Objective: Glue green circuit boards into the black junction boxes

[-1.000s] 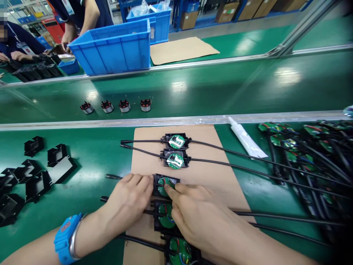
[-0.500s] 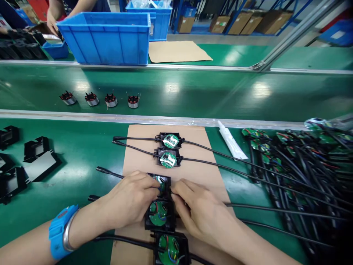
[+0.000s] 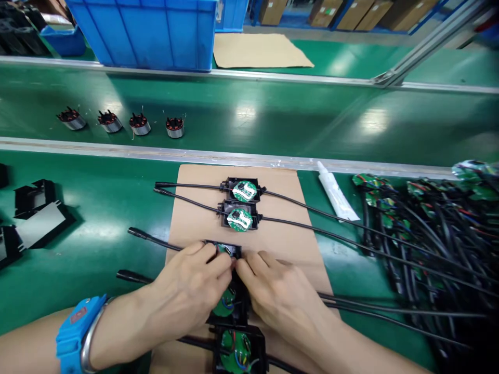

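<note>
Both hands meet over a black plastic housing [image 3: 235, 250] that holds a green circuit board [image 3: 223, 249]. My left hand [image 3: 195, 285] is closed, its fingertips pinching at the board's left and near side. From the right, my right hand [image 3: 276, 291] is closed too, thumb and forefinger at the housing's right edge. What lies between the fingertips is hidden. Just nearer, a second housing with a board [image 3: 226, 304] is partly covered by my hands. Closest to me sits another board [image 3: 236, 350] with coloured wires. Two housings with white-marked boards [image 3: 244, 191] [image 3: 239, 219] lie farther off, black cables running out both sides.
The housings lie on a cardboard sheet [image 3: 273, 239]. A white tube [image 3: 337, 192] and a heap of cabled boards [image 3: 421, 228] are to the right. Black housings [image 3: 37, 200] lie left. Several motor stators [image 3: 140, 124] stand beyond the metal rail [image 3: 253, 157]; a blue bin [image 3: 144, 36] stands behind.
My fingertips have drawn closer together over the same housing, the left hand shifting right. The camera view has tipped downward, so the far bins sit higher in view.
</note>
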{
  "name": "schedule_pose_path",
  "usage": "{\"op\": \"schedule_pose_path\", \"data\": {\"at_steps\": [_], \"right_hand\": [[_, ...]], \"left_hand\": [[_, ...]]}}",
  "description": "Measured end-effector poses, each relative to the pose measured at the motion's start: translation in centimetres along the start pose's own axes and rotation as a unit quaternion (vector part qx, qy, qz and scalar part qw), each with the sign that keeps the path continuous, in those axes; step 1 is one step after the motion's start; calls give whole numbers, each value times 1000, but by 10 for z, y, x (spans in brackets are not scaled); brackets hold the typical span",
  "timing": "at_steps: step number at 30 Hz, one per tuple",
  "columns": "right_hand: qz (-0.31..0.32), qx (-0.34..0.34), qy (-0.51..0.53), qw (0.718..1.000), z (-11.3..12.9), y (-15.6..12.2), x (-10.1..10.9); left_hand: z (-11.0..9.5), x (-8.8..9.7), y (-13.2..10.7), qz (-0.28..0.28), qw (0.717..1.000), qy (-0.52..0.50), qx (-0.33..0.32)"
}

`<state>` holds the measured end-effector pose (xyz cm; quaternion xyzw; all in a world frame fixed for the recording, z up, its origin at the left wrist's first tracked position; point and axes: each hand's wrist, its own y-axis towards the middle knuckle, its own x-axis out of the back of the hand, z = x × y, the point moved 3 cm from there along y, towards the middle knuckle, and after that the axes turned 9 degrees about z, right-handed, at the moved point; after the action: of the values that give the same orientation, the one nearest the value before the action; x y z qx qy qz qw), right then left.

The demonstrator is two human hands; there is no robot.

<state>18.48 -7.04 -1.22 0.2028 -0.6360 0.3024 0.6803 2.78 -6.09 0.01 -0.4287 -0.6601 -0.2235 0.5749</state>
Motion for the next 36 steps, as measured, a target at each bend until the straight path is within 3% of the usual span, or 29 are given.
{"op": "schedule_pose_path", "data": {"at_steps": [6,10,14,17,20,22,25,30,36], "right_hand": [[-15,-22,112,993,-13,-4,4],[-19,-4,209,978,-31,-8,21],[-147,-40,146,978,-64,-2,36],[-149,-87,102,980,-85,11,22],[-120,-85,113,983,-92,17,4],[-140,-71,128,979,-88,14,4],[-157,-65,173,970,-78,0,22],[-71,-79,131,986,-60,-9,50],[0,-84,51,995,-58,15,50]], "left_hand": [[-8,-10,-7,-27,999,23,-7],[-2,2,-13,-57,998,-40,10],[39,28,1,-174,982,-52,42],[77,29,22,-155,982,-24,110],[92,19,32,-124,985,-30,119],[89,16,29,-132,984,-50,112],[75,22,17,-153,978,-111,93],[60,35,13,-140,981,-110,80],[60,31,34,-62,990,-44,119]]}}
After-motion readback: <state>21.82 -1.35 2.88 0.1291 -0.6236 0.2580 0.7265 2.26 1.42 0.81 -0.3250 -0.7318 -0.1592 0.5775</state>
